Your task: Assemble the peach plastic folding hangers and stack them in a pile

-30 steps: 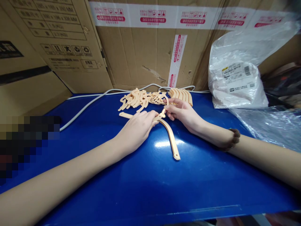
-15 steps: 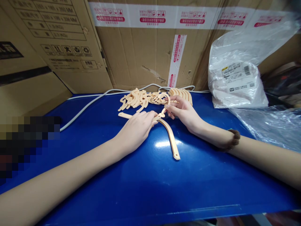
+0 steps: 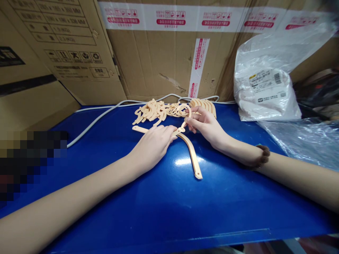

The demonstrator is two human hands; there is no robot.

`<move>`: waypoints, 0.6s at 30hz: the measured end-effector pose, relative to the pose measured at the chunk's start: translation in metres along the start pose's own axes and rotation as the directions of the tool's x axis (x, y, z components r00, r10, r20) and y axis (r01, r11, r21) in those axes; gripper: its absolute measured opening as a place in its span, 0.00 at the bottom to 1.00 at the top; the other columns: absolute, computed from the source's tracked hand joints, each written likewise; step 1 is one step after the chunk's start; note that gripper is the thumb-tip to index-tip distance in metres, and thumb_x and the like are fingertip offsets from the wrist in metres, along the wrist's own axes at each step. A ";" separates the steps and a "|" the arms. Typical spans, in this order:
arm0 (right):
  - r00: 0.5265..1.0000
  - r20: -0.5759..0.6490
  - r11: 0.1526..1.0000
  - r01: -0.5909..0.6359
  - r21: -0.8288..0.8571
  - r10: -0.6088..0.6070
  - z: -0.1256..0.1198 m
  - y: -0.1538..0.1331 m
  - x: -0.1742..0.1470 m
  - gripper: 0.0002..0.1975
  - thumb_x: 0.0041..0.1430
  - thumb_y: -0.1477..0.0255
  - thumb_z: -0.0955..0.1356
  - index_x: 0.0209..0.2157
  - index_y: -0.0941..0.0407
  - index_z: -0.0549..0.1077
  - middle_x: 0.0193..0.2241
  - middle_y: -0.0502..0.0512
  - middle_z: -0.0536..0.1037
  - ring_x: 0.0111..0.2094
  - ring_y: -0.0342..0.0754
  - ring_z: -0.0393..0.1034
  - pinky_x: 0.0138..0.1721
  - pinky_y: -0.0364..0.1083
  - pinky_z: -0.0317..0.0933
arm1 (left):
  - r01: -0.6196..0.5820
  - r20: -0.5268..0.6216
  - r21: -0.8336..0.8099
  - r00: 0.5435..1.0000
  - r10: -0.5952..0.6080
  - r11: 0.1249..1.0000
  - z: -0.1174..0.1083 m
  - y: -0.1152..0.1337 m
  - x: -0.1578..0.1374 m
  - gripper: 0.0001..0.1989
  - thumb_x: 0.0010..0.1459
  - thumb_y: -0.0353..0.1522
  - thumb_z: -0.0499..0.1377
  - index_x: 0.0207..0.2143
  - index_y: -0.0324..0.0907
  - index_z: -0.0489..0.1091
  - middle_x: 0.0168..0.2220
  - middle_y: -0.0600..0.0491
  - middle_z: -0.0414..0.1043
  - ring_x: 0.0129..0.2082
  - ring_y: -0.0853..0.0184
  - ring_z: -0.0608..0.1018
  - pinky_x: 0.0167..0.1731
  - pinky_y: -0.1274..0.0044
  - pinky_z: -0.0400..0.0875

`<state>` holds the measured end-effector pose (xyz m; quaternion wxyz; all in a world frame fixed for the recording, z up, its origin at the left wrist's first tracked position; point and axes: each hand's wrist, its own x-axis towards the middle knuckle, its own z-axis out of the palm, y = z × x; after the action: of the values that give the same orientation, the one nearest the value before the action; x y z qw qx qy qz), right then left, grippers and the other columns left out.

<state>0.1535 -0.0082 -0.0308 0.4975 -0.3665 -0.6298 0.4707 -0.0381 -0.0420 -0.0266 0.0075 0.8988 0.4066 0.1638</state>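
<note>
My left hand [image 3: 152, 144] is closed around a beige hanger arm [image 3: 138, 129], whose end with a hole pokes out to the left. From the joint by its fingertips a second, curved hanger arm [image 3: 194, 158] runs down and right above the blue tabletop. My right hand [image 3: 206, 125] pinches a beige hanger hook [image 3: 190, 112] between thumb and fingers. The hook's lower end meets the arms at the joint, beside my left fingertips. Whether it is seated there I cannot tell. My left fingers partly hide the joint.
Behind my hands lie a heap of curved beige pieces [image 3: 150, 111], a tangle of hooks [image 3: 173, 109] and a row of curved arms [image 3: 205, 105]. A white cable [image 3: 91, 128] runs along the back. Cardboard boxes [image 3: 153, 63] wall the rear; a white plastic bag [image 3: 265, 88] stands right.
</note>
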 end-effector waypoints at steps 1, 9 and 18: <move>1.000 0.000 1.000 0.003 0.001 -0.003 0.000 0.000 0.000 0.13 0.52 0.70 0.70 0.37 0.53 0.62 0.23 0.48 0.73 0.22 0.41 0.62 0.24 0.43 0.54 | 0.001 0.007 -0.003 1.000 -0.001 1.000 0.000 0.000 0.000 0.10 0.68 0.30 0.47 0.44 0.37 0.67 0.40 0.48 0.73 0.38 0.61 0.72 0.38 0.70 0.64; 1.000 -0.003 1.000 0.016 -0.015 -0.016 0.000 0.000 -0.001 0.13 0.53 0.70 0.69 0.37 0.53 0.61 0.23 0.47 0.72 0.22 0.41 0.62 0.24 0.44 0.54 | -0.026 -0.012 0.081 1.000 0.027 0.996 -0.001 0.001 0.001 0.11 0.68 0.30 0.48 0.44 0.37 0.68 0.42 0.48 0.75 0.39 0.59 0.74 0.39 0.70 0.64; 0.999 0.010 0.998 0.048 -0.026 -0.048 0.000 0.002 -0.001 0.17 0.53 0.72 0.68 0.43 0.53 0.60 0.20 0.43 0.69 0.21 0.40 0.61 0.23 0.43 0.55 | -0.059 -0.022 0.151 0.998 0.063 0.987 -0.001 0.000 0.000 0.15 0.69 0.32 0.46 0.43 0.37 0.70 0.42 0.48 0.76 0.38 0.59 0.75 0.39 0.70 0.64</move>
<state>0.1537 -0.0081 -0.0333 0.5009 -0.3554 -0.6469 0.4520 -0.0380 -0.0420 -0.0258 -0.0709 0.9066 0.3901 0.1446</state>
